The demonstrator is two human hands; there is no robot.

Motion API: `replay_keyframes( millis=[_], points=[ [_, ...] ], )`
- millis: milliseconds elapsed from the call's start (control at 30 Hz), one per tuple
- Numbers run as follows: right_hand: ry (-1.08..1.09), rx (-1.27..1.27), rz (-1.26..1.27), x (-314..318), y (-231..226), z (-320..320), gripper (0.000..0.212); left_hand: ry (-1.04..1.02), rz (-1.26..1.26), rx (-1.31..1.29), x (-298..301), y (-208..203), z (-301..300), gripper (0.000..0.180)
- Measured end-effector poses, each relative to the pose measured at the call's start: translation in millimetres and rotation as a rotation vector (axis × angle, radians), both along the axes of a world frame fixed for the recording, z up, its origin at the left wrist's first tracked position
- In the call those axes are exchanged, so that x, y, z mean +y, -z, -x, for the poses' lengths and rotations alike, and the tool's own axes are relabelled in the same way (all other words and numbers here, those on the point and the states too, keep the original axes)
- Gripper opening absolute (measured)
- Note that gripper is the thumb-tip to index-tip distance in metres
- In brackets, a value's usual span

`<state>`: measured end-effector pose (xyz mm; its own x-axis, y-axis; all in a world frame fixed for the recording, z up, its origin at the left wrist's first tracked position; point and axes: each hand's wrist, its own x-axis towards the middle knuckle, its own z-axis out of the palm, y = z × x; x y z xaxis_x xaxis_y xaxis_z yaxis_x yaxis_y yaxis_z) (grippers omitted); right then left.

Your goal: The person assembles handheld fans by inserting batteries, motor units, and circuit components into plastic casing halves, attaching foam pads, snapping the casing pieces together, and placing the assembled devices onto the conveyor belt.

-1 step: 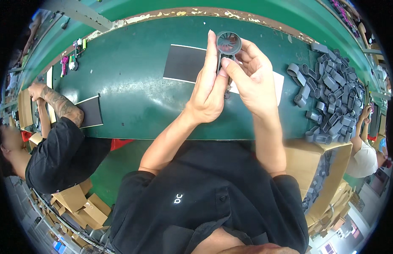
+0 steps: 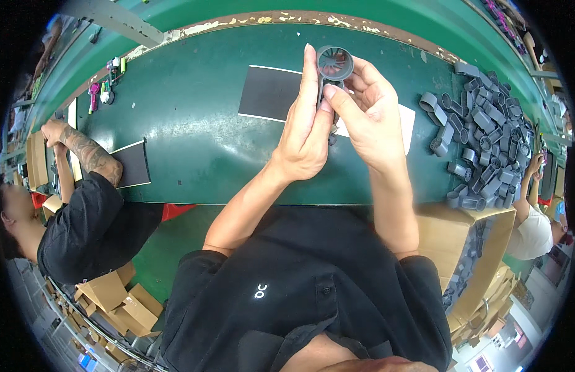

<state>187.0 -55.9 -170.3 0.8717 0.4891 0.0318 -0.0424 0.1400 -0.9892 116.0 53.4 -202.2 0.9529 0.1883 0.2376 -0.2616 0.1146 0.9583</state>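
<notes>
Above the green table, both my hands hold up a grey plastic fan housing [image 2: 334, 62] with a round, spoked head. My left hand [image 2: 303, 136] lies along its left side, fingers extended upward and thumb pressed on the narrower lower part. From the right, my right hand [image 2: 375, 124] grips it with the thumb on its front and the fingers curled behind. The lower end of the housing is mostly hidden by my hands. Just below them sits a small dark piece [image 2: 333, 139] that I cannot make out. A black mat [image 2: 269, 93] and a white sheet [image 2: 409, 127] lie partly behind my hands.
A heap of similar grey housings [image 2: 489, 133] covers the table's right end. Below it stands an open cardboard box [image 2: 436, 239] with more grey parts. A person in black [image 2: 95, 229] works at the left, near another dark mat [image 2: 134, 164]. Small pink and white items [image 2: 105, 93] lie far left.
</notes>
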Motion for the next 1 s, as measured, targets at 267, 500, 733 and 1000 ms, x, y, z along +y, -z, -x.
replay_keyframes(
  millis=[267,500,733,1000],
  points=[
    [0.055,0.009,-0.029,8,14,-2,0.036,-0.209,-0.236,-0.163,-8,9,-14,0.068],
    [0.046,-0.001,-0.037,5,14,-4,0.034,-0.212,-0.234,-0.169,-8,14,-17,0.068],
    [-0.105,0.022,-0.018,-16,11,-1,0.056,0.032,0.574,0.166,15,6,-9,0.08],
    [-0.458,0.202,0.199,-55,43,3,0.06,0.148,0.765,-0.002,26,-7,-6,0.079]
  ],
)
